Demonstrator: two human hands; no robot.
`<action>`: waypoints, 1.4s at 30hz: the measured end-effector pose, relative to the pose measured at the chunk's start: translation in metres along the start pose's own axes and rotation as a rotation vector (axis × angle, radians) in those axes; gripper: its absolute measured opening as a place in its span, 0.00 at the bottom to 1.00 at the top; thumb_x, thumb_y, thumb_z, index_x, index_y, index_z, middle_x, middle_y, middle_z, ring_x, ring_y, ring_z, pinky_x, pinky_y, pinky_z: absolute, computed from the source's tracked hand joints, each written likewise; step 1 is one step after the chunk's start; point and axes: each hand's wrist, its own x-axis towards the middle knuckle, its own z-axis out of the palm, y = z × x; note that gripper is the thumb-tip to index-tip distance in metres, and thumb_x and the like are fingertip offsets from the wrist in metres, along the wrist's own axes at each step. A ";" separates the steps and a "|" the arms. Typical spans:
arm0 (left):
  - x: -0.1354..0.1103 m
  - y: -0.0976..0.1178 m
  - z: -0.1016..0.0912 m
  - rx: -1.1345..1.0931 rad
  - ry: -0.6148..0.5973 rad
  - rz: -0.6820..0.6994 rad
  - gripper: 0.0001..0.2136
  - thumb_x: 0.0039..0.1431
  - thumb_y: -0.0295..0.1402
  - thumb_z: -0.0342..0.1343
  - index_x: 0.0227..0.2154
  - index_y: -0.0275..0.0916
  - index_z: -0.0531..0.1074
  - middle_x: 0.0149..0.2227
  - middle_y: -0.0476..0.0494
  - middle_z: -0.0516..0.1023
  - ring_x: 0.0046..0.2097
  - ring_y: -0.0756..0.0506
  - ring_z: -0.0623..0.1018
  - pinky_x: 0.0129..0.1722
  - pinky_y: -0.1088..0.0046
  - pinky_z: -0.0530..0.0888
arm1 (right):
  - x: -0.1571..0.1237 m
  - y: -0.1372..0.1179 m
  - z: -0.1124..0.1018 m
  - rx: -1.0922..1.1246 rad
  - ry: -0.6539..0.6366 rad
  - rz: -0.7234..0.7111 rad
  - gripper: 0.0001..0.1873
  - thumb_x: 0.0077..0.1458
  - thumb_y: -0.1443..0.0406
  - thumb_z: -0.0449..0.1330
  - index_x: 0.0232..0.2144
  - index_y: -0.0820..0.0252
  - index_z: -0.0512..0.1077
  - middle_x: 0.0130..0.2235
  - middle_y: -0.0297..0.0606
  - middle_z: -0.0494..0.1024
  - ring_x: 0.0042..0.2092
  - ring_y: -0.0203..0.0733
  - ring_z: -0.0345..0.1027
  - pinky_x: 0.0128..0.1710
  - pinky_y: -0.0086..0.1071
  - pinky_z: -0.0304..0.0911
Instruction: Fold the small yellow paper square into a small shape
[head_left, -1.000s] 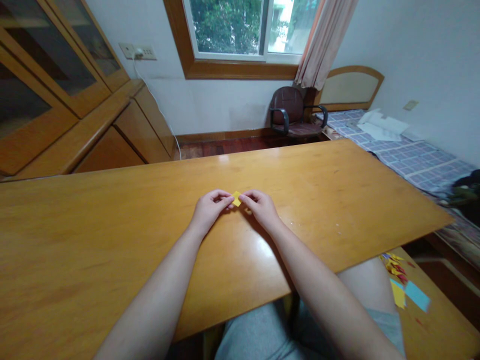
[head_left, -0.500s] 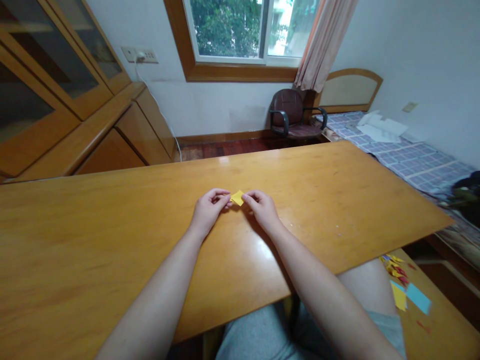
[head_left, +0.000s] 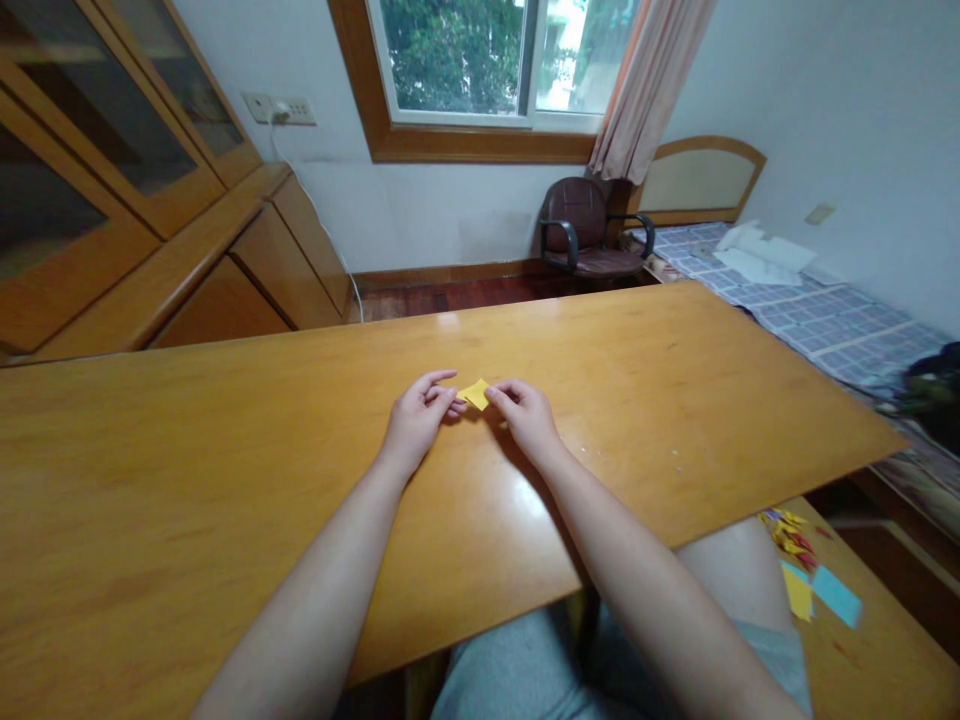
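Note:
A small folded piece of yellow paper (head_left: 478, 394) is held between my two hands, just above the wooden table (head_left: 247, 470). My left hand (head_left: 418, 415) pinches its left end between thumb and fingers, with the index finger raised off the paper. At the right corner, the thumb and fingers of my right hand (head_left: 523, 412) grip the paper. Its near side shows a diamond-like shape; the folds behind it are too small to make out.
On a bench at the lower right lie several folded yellow and red paper pieces (head_left: 791, 540), a yellow sheet (head_left: 799, 592) and a light blue sheet (head_left: 838, 597). A chair (head_left: 577, 225) stands beyond the table. A bed (head_left: 847, 325) is at the right, a cabinet (head_left: 202, 270) at the left.
My left index finger has lifted away from the paper and straightened slightly. The paper and my right hand have hardly moved.

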 end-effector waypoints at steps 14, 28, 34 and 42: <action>0.000 -0.002 -0.002 -0.070 0.012 -0.004 0.20 0.58 0.42 0.55 0.48 0.35 0.70 0.33 0.43 0.80 0.32 0.47 0.81 0.31 0.73 0.77 | -0.001 0.000 0.000 0.038 0.007 -0.019 0.15 0.54 0.54 0.60 0.29 0.61 0.76 0.29 0.35 0.76 0.30 0.37 0.66 0.29 0.27 0.61; 0.004 -0.007 -0.003 -0.084 0.032 -0.016 0.16 0.58 0.41 0.55 0.44 0.35 0.71 0.32 0.43 0.78 0.31 0.48 0.80 0.30 0.74 0.76 | -0.002 -0.004 0.000 0.054 0.008 -0.010 0.15 0.53 0.55 0.60 0.30 0.61 0.76 0.28 0.35 0.77 0.30 0.36 0.67 0.29 0.27 0.61; 0.005 -0.009 -0.003 -0.073 0.041 -0.003 0.16 0.58 0.43 0.55 0.40 0.35 0.72 0.31 0.44 0.77 0.29 0.49 0.78 0.29 0.73 0.76 | -0.004 -0.005 0.000 0.026 0.022 -0.065 0.14 0.55 0.55 0.60 0.31 0.60 0.77 0.28 0.35 0.79 0.30 0.37 0.70 0.31 0.28 0.63; 0.002 -0.005 -0.002 -0.075 0.020 0.017 0.16 0.59 0.43 0.55 0.41 0.35 0.72 0.31 0.46 0.76 0.29 0.50 0.77 0.28 0.74 0.75 | -0.005 -0.008 -0.003 -0.138 0.115 -0.259 0.08 0.55 0.61 0.61 0.32 0.58 0.78 0.32 0.37 0.80 0.33 0.39 0.71 0.37 0.31 0.65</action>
